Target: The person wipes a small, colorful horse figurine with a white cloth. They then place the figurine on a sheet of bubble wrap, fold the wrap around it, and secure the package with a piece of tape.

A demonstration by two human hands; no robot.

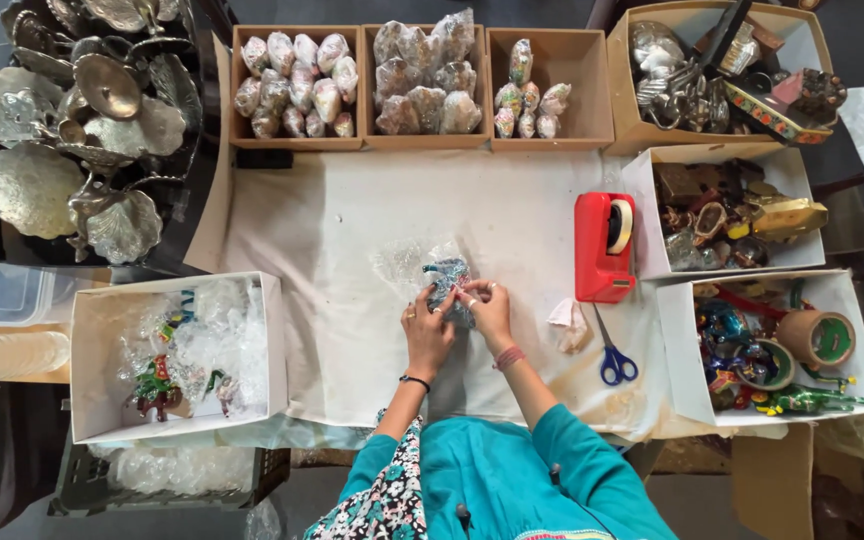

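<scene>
Fingertips of both hands pinched onto a small blue-patterned figurine half swathed in clear bubble wrap, near the middle of the white cloth over the tabletop. Left hand closed on the near left side of the bundle, right hand closed on its right, thumbs pressing the film down. By the look of it, mid-wrap: film folded partly round the piece, loose tail trailing to the left. Next move likely calls for a snug roll of that tail and one hand freed for tape, without letting the fold spring open.

Just right of the hands, a red tape dispenser; nearer the front edge, blue-handled scissors and a crumpled scrap. Along the far edge, three cardboard trays of wrapped pieces. At the left front corner, a white box with film and bright figurines; beyond it, a heap of metal dishes. Down the right edge, boxes of mixed ornaments
</scene>
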